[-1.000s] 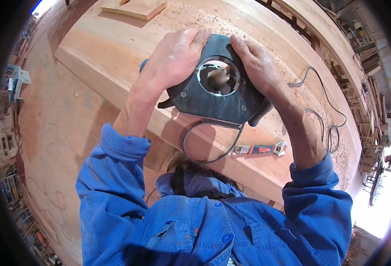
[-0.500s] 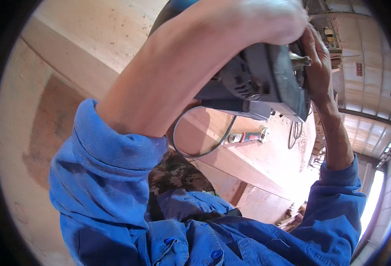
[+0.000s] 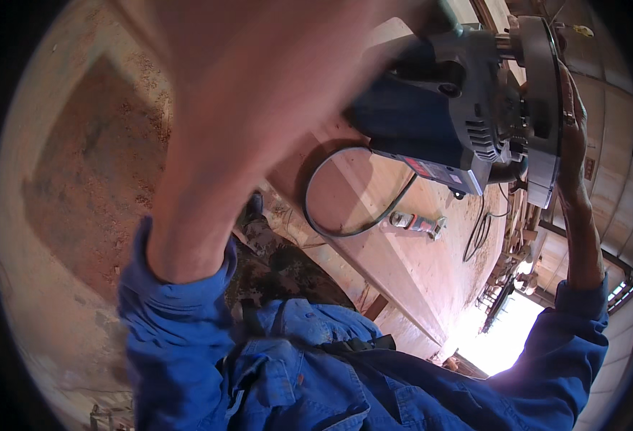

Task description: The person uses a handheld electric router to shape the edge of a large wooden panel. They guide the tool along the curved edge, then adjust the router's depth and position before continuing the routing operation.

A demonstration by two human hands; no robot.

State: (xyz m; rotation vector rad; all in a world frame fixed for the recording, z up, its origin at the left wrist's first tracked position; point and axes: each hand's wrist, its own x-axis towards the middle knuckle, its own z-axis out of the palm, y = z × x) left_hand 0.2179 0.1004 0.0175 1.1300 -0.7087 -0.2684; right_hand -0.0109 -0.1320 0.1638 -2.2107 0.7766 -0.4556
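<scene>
The dark blue and black power router with a flat, dark base plate (image 3: 449, 108) is hanging in the air above the pale reddish wooden counter (image 3: 420, 269), lying over on its side with the base facing right. I am gripping that base with my right hand (image 3: 573, 136); my left forearm (image 3: 223, 129) is crossing the foreground, blurred, and its hand is falling outside the view, so I cannot tell what it is grasping. I am judging the lifting part as done, since the tool is already up in hand, while setting it onto the wood is not yet done. The sole of the base is facing away, so I am not seeing whether a bit is fitted or what work on it remains. A black cable (image 3: 341, 234) is looping below the body, and a silver adjustable wrench with a red-and-black handle (image 3: 418, 223) is lying on the counter, out of my visible hand.
</scene>
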